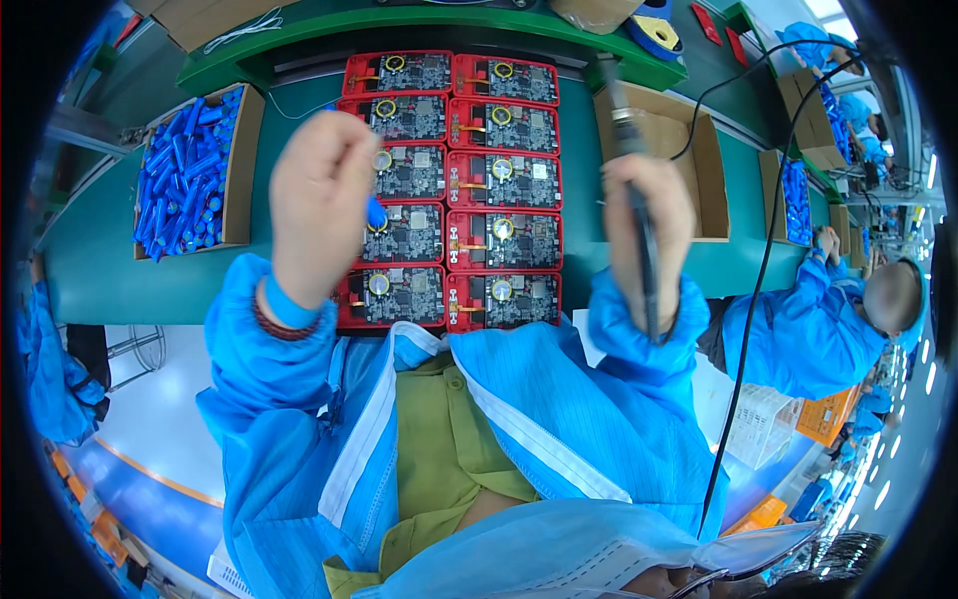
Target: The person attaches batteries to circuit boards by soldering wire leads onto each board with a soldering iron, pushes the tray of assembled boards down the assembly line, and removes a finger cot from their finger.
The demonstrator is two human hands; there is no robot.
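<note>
My right hand (654, 215) is wrapped round a pen-like soldering iron (647, 250) with a dark handle; its metal end points away from me, blurred by motion. My left hand (317, 205) is closed and also blurred, over the left edge of the red trays. What its fingers hold, if anything, I cannot make out. A blue cylinder (376, 214) shows beside that hand, over one of the boards. Two columns of red trays (449, 210) lie between my hands, each with a dark circuit board (514, 185) carrying a round part ringed in yellow.
At left stands a cardboard box (238, 190) heaped with blue cylinders (180, 185). An open cardboard box (709, 180) stands behind my right hand. A green shelf (419, 22) crosses the back, and a black cable (763, 260) hangs at right. A co-worker (818, 329) sits at right.
</note>
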